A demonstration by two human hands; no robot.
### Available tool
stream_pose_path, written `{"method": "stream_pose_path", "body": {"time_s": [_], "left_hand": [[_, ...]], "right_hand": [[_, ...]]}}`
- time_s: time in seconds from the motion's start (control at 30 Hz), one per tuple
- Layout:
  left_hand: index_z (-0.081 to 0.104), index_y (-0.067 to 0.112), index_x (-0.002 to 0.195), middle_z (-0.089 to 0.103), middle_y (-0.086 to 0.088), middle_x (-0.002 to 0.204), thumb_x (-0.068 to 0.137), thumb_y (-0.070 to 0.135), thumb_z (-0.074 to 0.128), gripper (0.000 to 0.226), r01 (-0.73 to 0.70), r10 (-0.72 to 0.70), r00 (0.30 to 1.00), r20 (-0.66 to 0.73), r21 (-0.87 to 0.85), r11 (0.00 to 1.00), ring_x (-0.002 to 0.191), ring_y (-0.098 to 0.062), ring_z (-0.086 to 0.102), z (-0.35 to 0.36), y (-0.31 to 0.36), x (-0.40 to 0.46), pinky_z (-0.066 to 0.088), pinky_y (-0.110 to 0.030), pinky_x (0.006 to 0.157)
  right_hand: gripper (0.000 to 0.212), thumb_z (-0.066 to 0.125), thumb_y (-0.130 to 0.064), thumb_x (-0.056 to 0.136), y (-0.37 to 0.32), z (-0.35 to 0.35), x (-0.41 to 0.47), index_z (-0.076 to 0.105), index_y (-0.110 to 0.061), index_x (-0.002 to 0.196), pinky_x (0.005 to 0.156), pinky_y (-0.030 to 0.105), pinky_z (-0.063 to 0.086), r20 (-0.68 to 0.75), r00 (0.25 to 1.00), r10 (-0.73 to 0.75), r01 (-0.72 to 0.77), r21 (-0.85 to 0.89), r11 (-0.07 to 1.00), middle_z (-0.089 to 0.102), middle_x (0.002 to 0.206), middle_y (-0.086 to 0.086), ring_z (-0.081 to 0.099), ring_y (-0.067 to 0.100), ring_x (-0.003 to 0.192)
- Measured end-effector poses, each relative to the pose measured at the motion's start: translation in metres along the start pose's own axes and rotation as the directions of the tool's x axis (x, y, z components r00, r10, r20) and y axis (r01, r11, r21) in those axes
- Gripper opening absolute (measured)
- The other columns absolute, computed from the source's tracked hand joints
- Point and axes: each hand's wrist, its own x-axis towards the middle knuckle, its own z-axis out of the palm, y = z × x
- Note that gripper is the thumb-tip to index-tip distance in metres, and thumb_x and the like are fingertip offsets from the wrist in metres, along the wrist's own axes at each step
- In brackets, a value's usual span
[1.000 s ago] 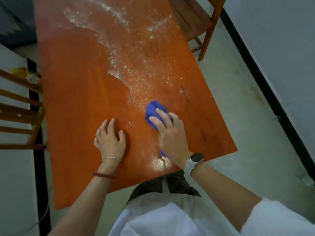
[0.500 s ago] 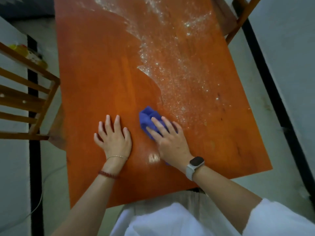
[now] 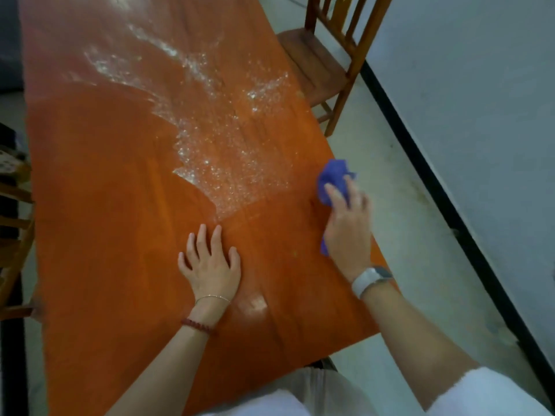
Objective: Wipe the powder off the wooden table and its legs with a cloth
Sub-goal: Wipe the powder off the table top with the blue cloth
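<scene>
The orange wooden table (image 3: 114, 223) fills the view. White powder (image 3: 216, 163) spreads across its middle and far part, and a small pale patch (image 3: 253, 304) lies near the front edge. My right hand (image 3: 348, 232) presses a crumpled purple cloth (image 3: 333, 178) flat against the table's right edge, fingers stretched over it. My left hand (image 3: 210, 265) rests flat on the table with fingers spread, left of the cloth. The table legs are hidden.
A wooden chair (image 3: 327, 58) stands at the table's right far side on the pale floor. Another wooden chair (image 3: 15, 235) shows at the left edge. A grey wall with a black skirting strip (image 3: 450, 205) runs along the right.
My right hand has swept the cloth from the table's middle out to the right edge. My left hand has stayed flat on the table.
</scene>
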Motion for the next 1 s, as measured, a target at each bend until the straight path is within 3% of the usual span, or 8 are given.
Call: {"method": "stream_pose_path", "body": {"time_s": [0.1,0.17,0.3,0.37,0.43,0.63,0.87,1.0], "left_hand": [[0.037,0.023,0.136,0.026,-0.004,0.150,0.087,0.042,0.036,0.052,0.025,-0.025,1.000,-0.013,0.008,1.000,0.141,-0.025,0.014,0.000,0.002,0.002,0.010,-0.051,0.112],[0.039,0.023,0.135,0.027,-0.004,0.150,0.082,0.043,0.032,0.057,0.047,-0.047,0.999,-0.027,-0.003,0.999,0.140,-0.024,0.014,-0.001,0.007,0.003,0.009,-0.050,0.112],[0.039,0.022,0.133,0.027,-0.004,0.149,0.079,0.042,0.030,0.059,0.075,-0.075,0.997,-0.018,-0.001,0.997,0.140,-0.025,0.014,-0.002,0.013,0.002,0.009,-0.050,0.112],[0.040,0.023,0.133,0.027,-0.004,0.149,0.084,0.040,0.036,0.053,0.080,-0.080,0.997,-0.003,0.002,0.997,0.140,-0.025,0.014,-0.006,0.012,0.003,0.010,-0.050,0.112],[0.041,0.023,0.133,0.029,-0.003,0.148,0.089,0.034,0.044,0.045,0.075,-0.075,0.997,0.007,-0.031,0.997,0.139,-0.024,0.016,-0.011,0.012,0.005,0.012,-0.049,0.111],[0.045,0.022,0.131,0.035,-0.003,0.144,0.090,0.026,0.048,0.041,0.073,-0.079,0.995,-0.060,-0.102,0.992,0.135,-0.027,0.024,-0.036,-0.014,0.023,0.017,-0.048,0.109],[0.045,0.020,0.132,0.033,-0.005,0.147,0.090,0.022,0.048,0.042,0.224,-0.248,0.957,-0.152,-0.163,0.961,0.138,-0.027,0.021,-0.058,-0.075,0.067,0.015,-0.049,0.109],[0.048,0.021,0.130,0.036,-0.005,0.145,0.087,0.031,0.042,0.045,0.198,-0.213,0.964,-0.160,-0.102,0.975,0.136,-0.028,0.026,-0.047,-0.101,0.069,0.018,-0.049,0.106]], "right_hand": [[0.041,0.052,-0.004,0.074,-0.023,0.016,-0.022,0.058,-0.021,0.111,0.087,0.039,0.044,0.171,0.896,-0.410,0.407,0.054,0.912,0.054,0.131,0.010,0.047,0.033,0.114],[0.041,0.063,-0.013,0.073,-0.007,0.016,-0.028,0.059,-0.025,0.112,0.085,0.040,0.047,0.259,0.861,-0.437,0.442,0.043,0.896,0.055,0.131,0.006,0.051,0.032,0.117],[0.042,0.059,-0.018,0.077,0.048,0.005,-0.008,0.057,-0.020,0.119,0.084,0.045,0.046,0.248,0.968,0.041,-0.026,-0.065,0.998,0.049,0.134,0.015,0.051,0.040,0.109],[0.039,0.052,-0.009,0.084,0.063,-0.001,0.009,0.055,-0.014,0.123,0.093,0.047,0.039,0.214,0.913,0.347,-0.355,-0.004,0.935,0.040,0.138,0.022,0.043,0.045,0.113],[0.039,0.050,-0.005,0.086,0.060,-0.006,0.020,0.054,-0.011,0.125,0.093,0.048,0.039,0.162,0.879,0.449,-0.463,0.065,0.884,0.036,0.140,0.023,0.038,0.044,0.115],[0.043,0.051,-0.011,0.082,-0.027,0.006,0.023,0.048,-0.015,0.125,0.084,0.044,0.046,0.013,0.996,-0.086,0.081,0.235,0.969,0.052,0.128,0.017,0.046,0.035,0.103],[0.046,0.050,-0.011,0.081,-0.147,0.047,-0.018,0.046,-0.020,0.126,0.079,0.037,0.046,0.104,0.860,-0.499,0.448,0.314,0.837,0.058,0.126,0.005,0.046,0.026,0.107],[0.045,0.054,-0.026,0.085,-0.166,0.069,-0.045,0.048,-0.022,0.129,0.091,0.041,0.047,0.338,0.749,-0.570,0.530,0.211,0.821,0.051,0.135,0.003,0.045,0.028,0.121]]}}
